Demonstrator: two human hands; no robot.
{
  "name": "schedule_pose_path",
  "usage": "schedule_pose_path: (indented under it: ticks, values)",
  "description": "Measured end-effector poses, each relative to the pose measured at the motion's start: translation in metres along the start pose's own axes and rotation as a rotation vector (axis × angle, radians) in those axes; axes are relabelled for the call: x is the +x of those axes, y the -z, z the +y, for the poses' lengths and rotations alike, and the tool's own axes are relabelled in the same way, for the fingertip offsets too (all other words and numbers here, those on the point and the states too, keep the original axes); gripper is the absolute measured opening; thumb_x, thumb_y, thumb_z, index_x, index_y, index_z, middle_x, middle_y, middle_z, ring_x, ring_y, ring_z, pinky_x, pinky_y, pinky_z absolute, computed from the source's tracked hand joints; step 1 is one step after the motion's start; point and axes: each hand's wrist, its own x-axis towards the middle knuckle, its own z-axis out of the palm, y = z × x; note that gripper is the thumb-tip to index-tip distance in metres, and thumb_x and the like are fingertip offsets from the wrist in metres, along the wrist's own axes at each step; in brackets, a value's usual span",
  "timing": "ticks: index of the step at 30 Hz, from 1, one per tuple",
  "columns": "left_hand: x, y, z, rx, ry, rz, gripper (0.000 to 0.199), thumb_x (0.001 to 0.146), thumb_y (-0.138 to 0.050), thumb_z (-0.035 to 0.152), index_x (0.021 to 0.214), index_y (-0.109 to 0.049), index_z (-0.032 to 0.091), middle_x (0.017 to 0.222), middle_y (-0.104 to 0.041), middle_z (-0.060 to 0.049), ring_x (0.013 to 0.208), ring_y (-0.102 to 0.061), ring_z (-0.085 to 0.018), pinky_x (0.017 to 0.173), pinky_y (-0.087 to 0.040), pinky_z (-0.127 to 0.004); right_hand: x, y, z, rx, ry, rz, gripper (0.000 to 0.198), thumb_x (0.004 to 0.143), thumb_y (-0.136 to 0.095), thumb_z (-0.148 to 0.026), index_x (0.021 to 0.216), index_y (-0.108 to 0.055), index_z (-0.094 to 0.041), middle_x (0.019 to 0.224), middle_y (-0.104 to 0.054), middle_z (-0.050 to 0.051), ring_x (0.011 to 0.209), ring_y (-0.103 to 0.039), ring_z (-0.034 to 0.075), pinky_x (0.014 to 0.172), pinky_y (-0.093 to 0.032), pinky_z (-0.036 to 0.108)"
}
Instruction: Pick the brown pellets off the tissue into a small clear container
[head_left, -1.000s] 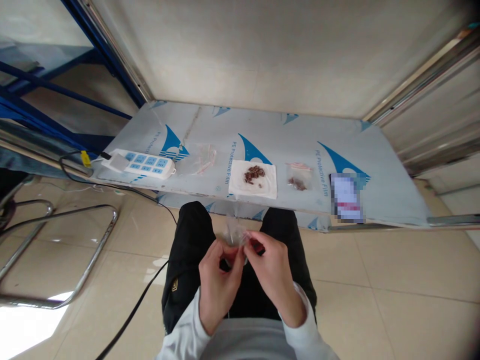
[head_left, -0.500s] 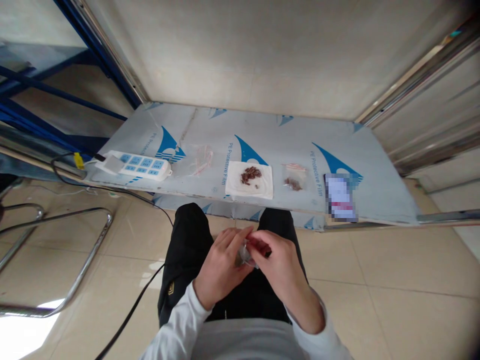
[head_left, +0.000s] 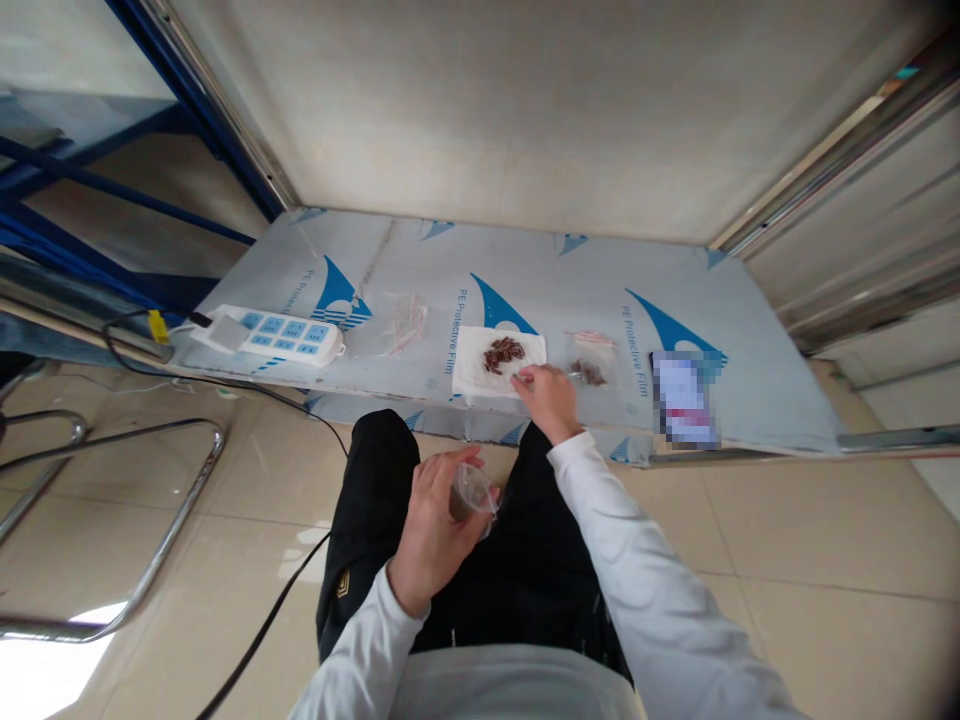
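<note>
My left hand (head_left: 439, 515) is wrapped round a small clear plastic bag (head_left: 474, 487) over my lap, and the bag's mouth faces up. On the shelf, my right hand (head_left: 551, 402) has its fingertips pinched together at the near right part of a folded white napkin (head_left: 476, 380). Whatever sits between those fingertips is hidden or too small to name. Just beyond them lies a loose pile of small dark brown pieces (head_left: 502, 354) on the napkin. Right of my hand rests a clear zip bag (head_left: 592, 360) with more brown bits inside.
A white power strip (head_left: 292, 338) with blue sockets lies on the film-covered shelf (head_left: 510, 245), its cord running left. Another clear zip bag (head_left: 401, 322) is between strip and napkin. A blurred-out phone (head_left: 682, 400) lies to the right. A metal chair frame (head_left: 180, 520) stands at left.
My right hand has left the clear bag over my lap and reached forward to the napkin. My left hand keeps hold of the bag, which now shows an open mouth.
</note>
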Motion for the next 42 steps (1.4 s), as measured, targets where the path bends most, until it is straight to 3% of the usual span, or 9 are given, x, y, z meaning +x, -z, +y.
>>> schedule_pose_path:
  ticks: [5, 9, 11, 13, 16, 20, 30, 35, 42]
  values:
    - [0.000, -0.005, -0.006, -0.056, 0.065, 0.008, 0.041, 0.086, -0.065, 0.028, 0.124, -0.050, 0.023, 0.104, -0.067, -0.005, 0.096, -0.064, -0.022, 0.087, -0.051, -0.040, 0.003, -0.007, -0.002, -0.062, -0.012, -0.010, 0.013, 0.086, -0.061, -0.022, 0.084, -0.072, -0.017, 0.088, -0.071, 0.011, 0.086, -0.063, 0.023, 0.077, -0.045, 0.032]
    - [0.005, -0.006, -0.010, -0.088, 0.108, -0.004, 0.042, 0.084, -0.067, 0.027, 0.123, -0.051, 0.023, 0.102, -0.066, -0.004, 0.096, -0.064, -0.021, 0.087, -0.051, -0.038, -0.012, 0.021, -0.014, 0.035, 0.038, 0.022, 0.014, 0.088, -0.060, -0.024, 0.086, -0.071, -0.016, 0.088, -0.072, 0.009, 0.081, -0.063, 0.021, 0.076, -0.047, 0.032]
    - [0.009, -0.004, -0.011, -0.090, 0.089, -0.014, 0.043, 0.083, -0.068, 0.026, 0.123, -0.051, 0.023, 0.101, -0.066, -0.004, 0.096, -0.064, -0.021, 0.087, -0.051, -0.037, -0.032, 0.047, -0.026, 0.210, 0.164, 0.029, 0.014, 0.089, -0.060, -0.028, 0.091, -0.069, -0.018, 0.087, -0.071, 0.006, 0.073, -0.063, 0.018, 0.072, -0.048, 0.030]
    - [0.014, -0.002, -0.011, -0.092, 0.062, -0.015, 0.045, 0.083, -0.067, 0.024, 0.124, -0.050, 0.023, 0.102, -0.065, -0.004, 0.097, -0.063, -0.021, 0.087, -0.050, -0.037, -0.056, 0.075, -0.040, 0.286, 0.332, -0.099, 0.010, 0.090, -0.060, -0.028, 0.092, -0.068, -0.022, 0.089, -0.070, 0.003, 0.074, -0.063, 0.016, 0.070, -0.049, 0.028]
    - [0.019, -0.001, -0.007, -0.095, 0.011, -0.023, 0.045, 0.082, -0.066, 0.021, 0.124, -0.050, 0.023, 0.105, -0.064, -0.005, 0.099, -0.062, -0.022, 0.087, -0.050, -0.037, -0.084, 0.100, -0.058, 0.110, 0.550, -0.225, 0.005, 0.088, -0.063, -0.018, 0.087, -0.066, -0.023, 0.086, -0.068, 0.002, 0.078, -0.064, 0.018, 0.070, -0.048, 0.029]
    - [0.023, -0.004, 0.001, -0.088, -0.030, -0.053, 0.047, 0.079, -0.063, 0.010, 0.122, -0.050, 0.023, 0.112, -0.064, -0.007, 0.104, -0.061, -0.023, 0.089, -0.049, -0.038, -0.091, 0.102, -0.071, -0.112, 0.687, -0.232, 0.016, 0.083, -0.063, -0.007, 0.090, -0.065, -0.020, 0.088, -0.066, 0.005, 0.082, -0.063, 0.022, 0.073, -0.049, 0.035]
    - [0.018, -0.003, -0.003, -0.079, -0.017, -0.043, 0.049, 0.079, -0.066, 0.017, 0.124, -0.047, 0.023, 0.112, -0.062, -0.007, 0.101, -0.060, -0.022, 0.087, -0.048, -0.037, -0.081, 0.090, -0.063, 0.346, 0.458, -0.440, 0.016, 0.089, -0.062, -0.017, 0.100, -0.071, -0.025, 0.095, -0.068, 0.002, 0.084, -0.066, 0.016, 0.075, -0.052, 0.028]
    - [0.018, -0.005, 0.008, -0.015, -0.003, 0.030, 0.071, 0.070, -0.078, 0.034, 0.130, -0.043, 0.019, 0.106, -0.063, -0.008, 0.092, -0.061, -0.023, 0.082, -0.049, -0.038, -0.089, 0.089, -0.069, 0.248, 0.440, -0.364, 0.022, 0.092, -0.051, -0.010, 0.100, -0.069, -0.021, 0.093, -0.068, 0.005, 0.082, -0.066, 0.018, 0.074, -0.052, 0.031]
    - [0.025, -0.007, 0.011, -0.015, -0.038, 0.151, 0.049, 0.077, -0.072, 0.034, 0.120, -0.051, 0.020, 0.102, -0.066, -0.007, 0.091, -0.063, -0.022, 0.081, -0.051, -0.036, -0.080, 0.095, -0.070, 0.337, 0.416, -0.290, 0.017, 0.090, -0.057, -0.020, 0.100, -0.071, -0.024, 0.093, -0.071, 0.003, 0.077, -0.066, 0.017, 0.071, -0.053, 0.028]
